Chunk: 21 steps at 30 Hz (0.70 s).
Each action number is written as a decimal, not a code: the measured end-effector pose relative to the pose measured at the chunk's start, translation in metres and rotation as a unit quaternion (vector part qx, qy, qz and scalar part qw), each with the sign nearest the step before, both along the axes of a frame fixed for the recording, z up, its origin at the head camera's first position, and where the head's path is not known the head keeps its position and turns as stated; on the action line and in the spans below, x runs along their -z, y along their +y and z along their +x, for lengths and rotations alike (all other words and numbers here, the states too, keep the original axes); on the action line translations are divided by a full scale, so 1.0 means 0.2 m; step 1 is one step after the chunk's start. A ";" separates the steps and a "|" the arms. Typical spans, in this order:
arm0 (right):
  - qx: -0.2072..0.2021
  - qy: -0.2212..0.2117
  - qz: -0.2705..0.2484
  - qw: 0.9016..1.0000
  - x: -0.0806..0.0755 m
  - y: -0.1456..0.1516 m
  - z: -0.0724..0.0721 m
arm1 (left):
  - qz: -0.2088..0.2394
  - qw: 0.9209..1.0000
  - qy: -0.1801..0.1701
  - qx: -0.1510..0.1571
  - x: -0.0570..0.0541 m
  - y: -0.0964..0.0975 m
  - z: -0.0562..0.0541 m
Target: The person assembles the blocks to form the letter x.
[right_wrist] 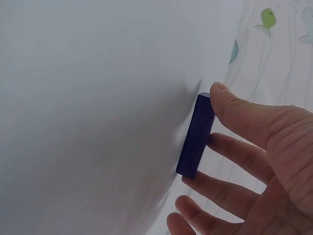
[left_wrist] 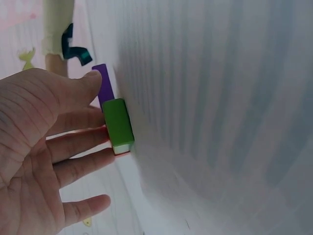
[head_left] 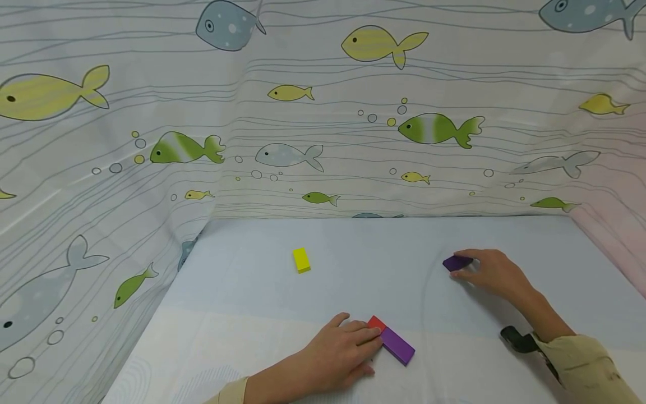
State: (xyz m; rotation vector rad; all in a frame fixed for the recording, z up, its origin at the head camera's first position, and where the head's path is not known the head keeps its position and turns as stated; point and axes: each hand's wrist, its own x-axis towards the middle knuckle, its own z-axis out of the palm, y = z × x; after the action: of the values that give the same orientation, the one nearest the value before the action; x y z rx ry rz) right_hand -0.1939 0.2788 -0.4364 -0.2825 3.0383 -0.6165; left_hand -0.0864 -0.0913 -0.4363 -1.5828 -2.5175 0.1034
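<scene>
My right hand [head_left: 497, 273] pinches a dark purple block [head_left: 456, 262] between thumb and fingers at the right of the table. In the right wrist view, this block [right_wrist: 196, 137] is long and tilted, with the thumb at its upper end. My left hand [head_left: 339, 354] lies palm down near the front, its fingertips against a red block [head_left: 377, 322] that they partly cover. A purple block [head_left: 397, 345] adjoins the red one end to end. The left wrist view also shows a green block [left_wrist: 118, 125] at the fingertips; the left hand hides it from the head view.
A yellow block [head_left: 301, 260] stands apart toward the back of the white table [head_left: 242, 280]. A fish-patterned curtain [head_left: 313, 123] hangs behind and to the left of the table. Beside the right sleeve is a black wrist strap [head_left: 520, 340].
</scene>
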 end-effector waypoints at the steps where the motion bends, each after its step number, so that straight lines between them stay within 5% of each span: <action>1: 0.002 -0.002 0.001 1.000 0.00 0.00 0.00 | 0.002 1.000 0.000 0.001 0.00 0.00 0.00; 21: 0.001 0.015 -0.008 1.000 -0.02 -0.02 0.01 | -0.001 1.000 0.009 -0.002 -0.02 0.01 0.01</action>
State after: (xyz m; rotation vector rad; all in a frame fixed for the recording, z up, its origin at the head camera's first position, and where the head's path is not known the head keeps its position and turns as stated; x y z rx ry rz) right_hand -0.1924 0.2751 -0.4333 -0.2933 3.0645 -0.6423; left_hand -0.0834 -0.0902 -0.4316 -1.5709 -2.5077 0.1205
